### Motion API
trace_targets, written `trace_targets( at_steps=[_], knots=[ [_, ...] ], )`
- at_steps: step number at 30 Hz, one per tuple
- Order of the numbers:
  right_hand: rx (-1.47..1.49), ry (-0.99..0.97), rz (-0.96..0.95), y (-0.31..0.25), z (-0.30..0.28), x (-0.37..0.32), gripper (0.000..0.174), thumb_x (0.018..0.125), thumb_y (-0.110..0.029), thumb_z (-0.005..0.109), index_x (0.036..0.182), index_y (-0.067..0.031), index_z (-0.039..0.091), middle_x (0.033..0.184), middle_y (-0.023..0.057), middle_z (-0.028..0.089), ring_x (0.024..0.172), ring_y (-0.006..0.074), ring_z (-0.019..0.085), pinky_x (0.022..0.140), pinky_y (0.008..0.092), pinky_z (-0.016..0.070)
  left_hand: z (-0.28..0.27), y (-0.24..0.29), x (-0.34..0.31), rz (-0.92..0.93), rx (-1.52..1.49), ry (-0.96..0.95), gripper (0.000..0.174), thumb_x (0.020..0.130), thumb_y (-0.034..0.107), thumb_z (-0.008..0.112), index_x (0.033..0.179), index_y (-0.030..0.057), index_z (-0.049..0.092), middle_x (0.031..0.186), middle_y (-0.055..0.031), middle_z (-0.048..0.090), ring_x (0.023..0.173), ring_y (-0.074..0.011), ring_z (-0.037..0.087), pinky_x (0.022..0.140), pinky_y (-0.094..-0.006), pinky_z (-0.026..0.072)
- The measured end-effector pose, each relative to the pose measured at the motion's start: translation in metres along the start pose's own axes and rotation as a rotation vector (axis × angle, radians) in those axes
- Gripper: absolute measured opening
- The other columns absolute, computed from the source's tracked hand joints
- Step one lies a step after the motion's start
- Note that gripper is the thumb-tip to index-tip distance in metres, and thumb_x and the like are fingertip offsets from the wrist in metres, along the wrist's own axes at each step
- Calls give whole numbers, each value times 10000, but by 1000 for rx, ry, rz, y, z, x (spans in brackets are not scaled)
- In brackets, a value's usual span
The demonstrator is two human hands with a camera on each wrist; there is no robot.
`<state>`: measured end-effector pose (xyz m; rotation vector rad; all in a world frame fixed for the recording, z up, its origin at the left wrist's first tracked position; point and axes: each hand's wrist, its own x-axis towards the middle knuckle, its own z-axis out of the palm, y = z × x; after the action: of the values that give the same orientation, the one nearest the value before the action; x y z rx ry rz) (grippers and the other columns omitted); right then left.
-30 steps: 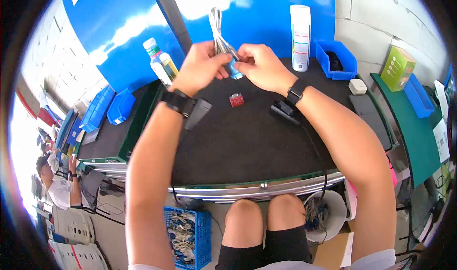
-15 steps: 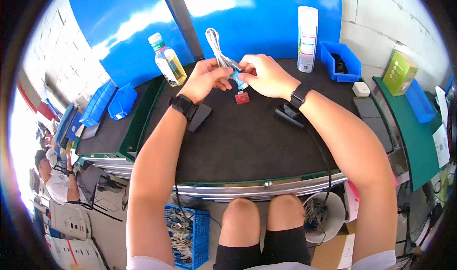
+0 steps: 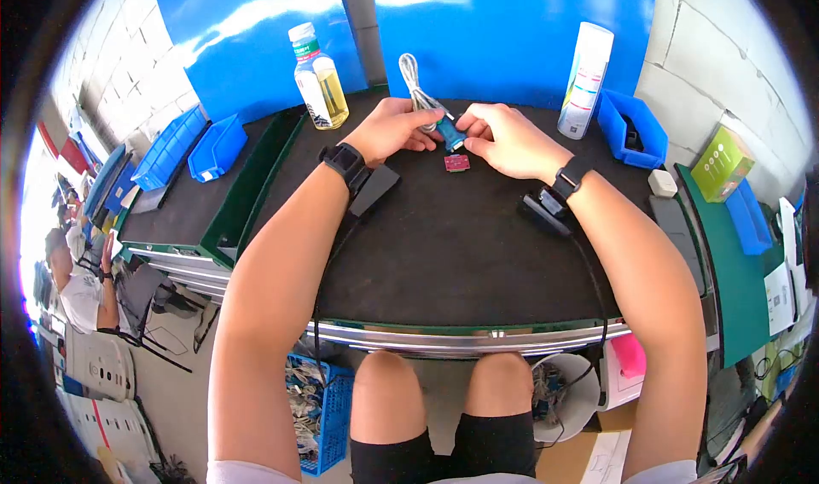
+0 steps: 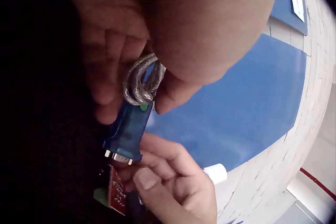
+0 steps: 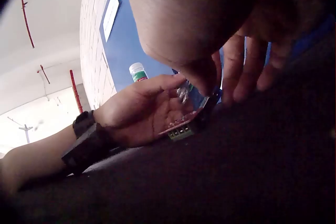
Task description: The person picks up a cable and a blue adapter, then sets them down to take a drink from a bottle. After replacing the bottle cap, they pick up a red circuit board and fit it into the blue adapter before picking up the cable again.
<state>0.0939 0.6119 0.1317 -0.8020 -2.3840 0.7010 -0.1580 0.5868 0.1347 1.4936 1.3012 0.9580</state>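
My left hand (image 3: 401, 133) grips a coiled pale cable (image 3: 411, 73) by its bundle, close to the blue serial connector (image 3: 452, 134) on its end. In the left wrist view the connector's metal end points down at a small red circuit board (image 4: 116, 192) with a green terminal block (image 4: 101, 196). This board is close under the connector in the head view. My right hand (image 3: 508, 141) is beside the connector, thumb and fingers curled near its metal end and the board's edge. Whether these fingers pinch anything I cannot tell.
A bottle of yellow liquid (image 3: 322, 87) stands at the back left of the dark mat (image 3: 444, 254). On the right are a white spray can (image 3: 585, 81), a blue bin (image 3: 633, 133) and a small white box (image 3: 662, 183). Cables fill a blue crate (image 3: 334, 424) below the bench.
Both hands have come down with the cable, and the connector's end is now close to the red board. The head view has shifted, so the bench appears moved in it.
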Motion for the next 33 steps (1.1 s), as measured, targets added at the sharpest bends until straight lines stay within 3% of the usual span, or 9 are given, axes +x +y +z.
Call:
trace_targets(
  at_steps=[2,17,20,33],
  knots=[
    [15,67,-55,4,3,1,201,982,-44,708,1162,44,702,1009,197,800,979,311,795,877,417,603,1,1,-2,11,-14,6,355,1071,364,733,1230,48,704,1034,-82,786,823,-106,737,744,-243,591],
    [-53,35,-100,4,2,3,225,984,-117,738,1132,47,700,1003,218,799,964,344,795,852,438,607,3,1,-1,28,-38,86,252,1046,290,759,1139,57,740,950,-43,768,723,-100,706,695,-259,587],
    [-79,-3,-16,-8,-1,0,234,1043,-117,710,1182,68,679,1041,186,780,982,279,760,895,409,588,1,-2,0,47,-17,89,236,1043,289,761,1095,59,761,947,-51,786,704,-101,697,676,-255,569],
    [-94,5,-40,-6,-1,-1,233,1059,-125,694,1198,61,679,1021,199,780,953,294,758,873,414,583,-3,-10,6,112,-32,59,271,1077,344,730,1065,74,752,960,-41,799,687,-81,659,649,-248,533]
  ],
)
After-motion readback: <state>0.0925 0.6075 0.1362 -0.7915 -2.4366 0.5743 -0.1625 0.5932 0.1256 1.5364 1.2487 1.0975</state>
